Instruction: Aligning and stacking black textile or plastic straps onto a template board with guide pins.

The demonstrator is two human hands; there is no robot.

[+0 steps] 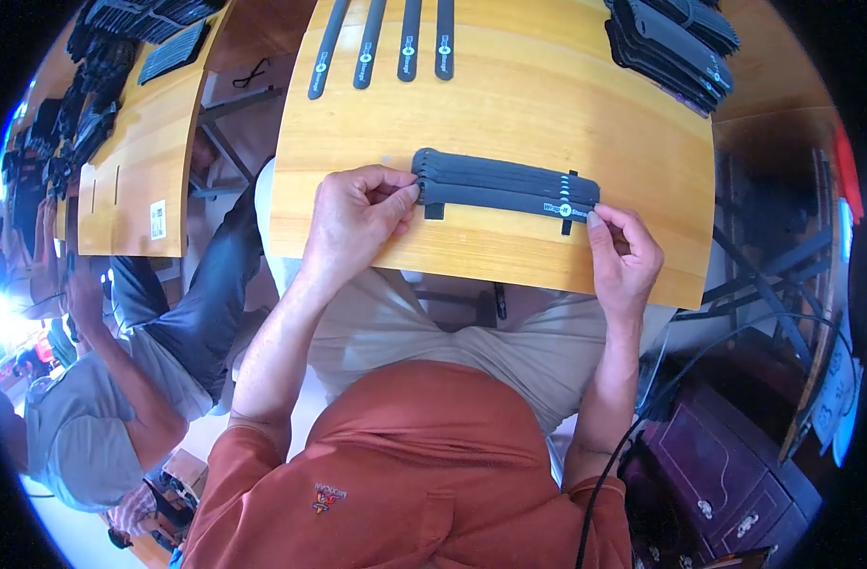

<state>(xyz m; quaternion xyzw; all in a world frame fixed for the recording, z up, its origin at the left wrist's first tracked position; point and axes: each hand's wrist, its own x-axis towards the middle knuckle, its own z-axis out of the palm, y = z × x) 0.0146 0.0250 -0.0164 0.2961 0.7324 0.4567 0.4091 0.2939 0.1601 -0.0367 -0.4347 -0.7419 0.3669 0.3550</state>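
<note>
- Strap bundle [500,182]: on the table [509,114] between both hands, layered, edges roughly aligned.
- Left hand [348,223]: pinching its near end.
- Right hand [629,258]: pinching the opposite end corner.
- Dark tabs [434,211] poke from underneath, not folded over; bundle looks gathered, unfastened.
- Four loose straps [369,43] lie ahead of left hand, apart, ungathered.
- Stack [663,52] beyond right hand, seemingly already grouped.

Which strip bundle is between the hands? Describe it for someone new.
Start at the central wooden table. By its near edge, a dark strip bundle lies crosswise. Unlike the four single strips and the far-right pile, it has left fingers at one end, right fingers at the other.
</note>
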